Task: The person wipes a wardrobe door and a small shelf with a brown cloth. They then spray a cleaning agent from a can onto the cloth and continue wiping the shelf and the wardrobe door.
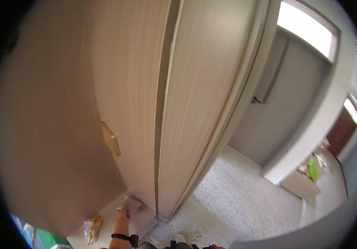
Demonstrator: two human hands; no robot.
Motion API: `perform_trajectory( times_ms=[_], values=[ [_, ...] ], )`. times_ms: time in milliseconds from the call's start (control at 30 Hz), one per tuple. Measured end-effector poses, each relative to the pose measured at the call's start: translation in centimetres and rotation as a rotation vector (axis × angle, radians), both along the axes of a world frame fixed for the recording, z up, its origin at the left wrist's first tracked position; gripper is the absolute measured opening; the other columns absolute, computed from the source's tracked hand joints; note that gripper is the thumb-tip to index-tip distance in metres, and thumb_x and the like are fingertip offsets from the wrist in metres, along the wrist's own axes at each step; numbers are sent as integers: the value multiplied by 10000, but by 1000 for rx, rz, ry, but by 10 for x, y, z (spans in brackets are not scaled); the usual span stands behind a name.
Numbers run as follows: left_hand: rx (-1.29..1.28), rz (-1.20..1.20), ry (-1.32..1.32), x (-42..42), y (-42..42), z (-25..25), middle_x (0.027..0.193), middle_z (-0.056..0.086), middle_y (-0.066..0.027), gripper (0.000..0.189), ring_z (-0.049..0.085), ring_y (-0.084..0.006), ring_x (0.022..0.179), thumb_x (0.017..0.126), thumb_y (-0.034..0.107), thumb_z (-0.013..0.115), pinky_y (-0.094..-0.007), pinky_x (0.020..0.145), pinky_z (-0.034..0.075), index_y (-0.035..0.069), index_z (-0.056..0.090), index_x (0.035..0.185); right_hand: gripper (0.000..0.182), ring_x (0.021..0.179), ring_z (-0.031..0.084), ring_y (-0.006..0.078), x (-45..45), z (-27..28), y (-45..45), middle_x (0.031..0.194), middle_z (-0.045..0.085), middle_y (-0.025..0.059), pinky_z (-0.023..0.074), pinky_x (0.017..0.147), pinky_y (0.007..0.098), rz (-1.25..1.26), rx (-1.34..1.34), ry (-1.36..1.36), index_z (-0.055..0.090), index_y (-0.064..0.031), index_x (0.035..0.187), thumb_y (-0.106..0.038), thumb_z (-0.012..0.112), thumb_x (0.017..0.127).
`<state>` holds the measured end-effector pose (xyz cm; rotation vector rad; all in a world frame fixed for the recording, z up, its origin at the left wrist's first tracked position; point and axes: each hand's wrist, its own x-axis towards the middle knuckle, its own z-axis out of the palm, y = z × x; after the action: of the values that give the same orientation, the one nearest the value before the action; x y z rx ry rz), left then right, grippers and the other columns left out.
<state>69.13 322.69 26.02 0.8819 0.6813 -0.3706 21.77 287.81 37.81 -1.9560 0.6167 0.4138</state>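
At the lower middle, my left hand (124,213) reaches onto the light wood-look bottom panel of a tall cabinet and closes on a crumpled whitish cloth or paper (130,204). A black strap with a small box circles that wrist. Beside it, to the left, lies a clear plastic bag (91,229) with yellowish pieces. My right hand (217,246) barely shows at the bottom edge; its fingers are cut off by the frame.
Tall wood-grain panels (128,77) rise in front. A yellowish plate (111,139) is fixed on one. To the right are speckled floor (243,193), a grey door (287,93), and a cardboard box (301,186) holding a green item. Green material (49,239) lies lower left.
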Motion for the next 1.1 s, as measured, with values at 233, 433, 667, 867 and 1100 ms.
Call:
perform_trajectory(
  times_ms=[233, 433, 667, 867, 1100],
  values=[
    [-182, 223, -105, -157, 14, 102, 1210, 655, -172, 447, 651, -376, 1128, 849, 114, 619, -515, 996, 538, 23, 556, 1282, 418, 1082, 650, 238, 166, 8, -112, 1325, 616, 134, 535, 861, 348, 613, 140, -129, 561, -62, 1356, -333, 569, 1037],
    [-310, 476, -320, -292, 18, 188, 1328, 610, -179, 559, 615, -370, 1194, 888, 228, 615, -525, 1043, 485, 52, 498, 1406, 520, 1378, 431, 227, 252, 126, 18, 1470, 505, 136, 317, 1166, 362, 698, 658, -105, 452, 38, 1448, -305, 521, 1064],
    [132, 433, -696, -378, -12, 295, 1385, 570, -190, 705, 583, -370, 1243, 955, 527, 570, -507, 1079, 460, 83, 443, 1488, 379, 1471, 231, 550, 209, 192, 206, 1582, 317, 300, 158, 1164, 703, 1478, 459, -1321, 445, -45, 1293, -209, 594, 984],
    [223, 716, -791, -409, 26, 292, 1378, 573, -200, 776, 585, -373, 1239, 949, 619, 511, -510, 1083, 458, 62, 443, 1484, 437, 1415, 362, 513, 146, 219, 321, 1489, 467, 263, 240, 1152, 647, 1360, 449, -1485, 538, -67, 1341, -265, 608, 957],
    [-22, 1090, -758, -536, 181, 305, 1371, 577, -211, 876, 587, -376, 1234, 942, 727, 442, -514, 1087, 455, 36, 442, 1480, 601, 1413, 385, 460, 22, 243, 445, 1531, 457, 186, 311, 1160, 565, 1692, 318, -1450, 492, -57, 1469, -285, 643, 934]
  ],
)
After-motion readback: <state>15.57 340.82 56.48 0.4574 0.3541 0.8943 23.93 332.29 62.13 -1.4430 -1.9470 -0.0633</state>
